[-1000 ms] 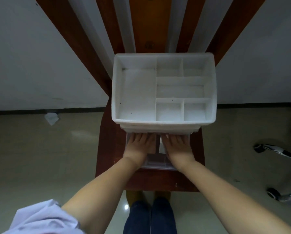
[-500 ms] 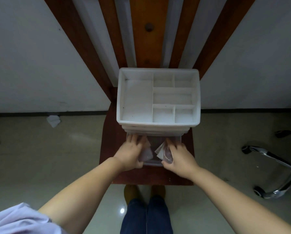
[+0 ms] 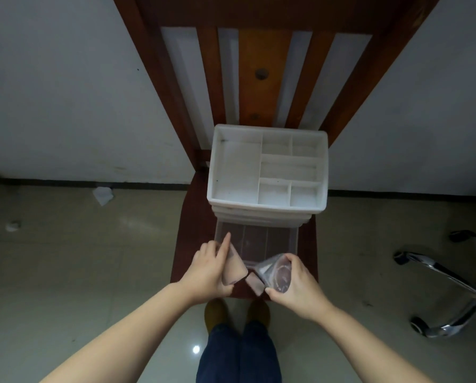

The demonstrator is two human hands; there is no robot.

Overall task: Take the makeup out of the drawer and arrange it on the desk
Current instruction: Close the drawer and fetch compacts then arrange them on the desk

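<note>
Now both hands above the pulled-out drawer (image 3: pixel 270 240), left hand (image 3: pixel 207 272) fingers round a pinkish compact (image 3: pixel 232 268), right hand (image 3: pixel 297 286) fingers round another (image 3: pixel 277 273).

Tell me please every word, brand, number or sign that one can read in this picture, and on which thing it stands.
No text can be read here.
Pink packet in the left hand: no print legible.
Clear packets in the right hand: any print too blurred to read.
White organizer, open drawer and wooden chair: no label visible.

Dark blue trousers (image 3: pixel 238 355) (mustard shoes (image 3: pixel 217 313)).
</note>
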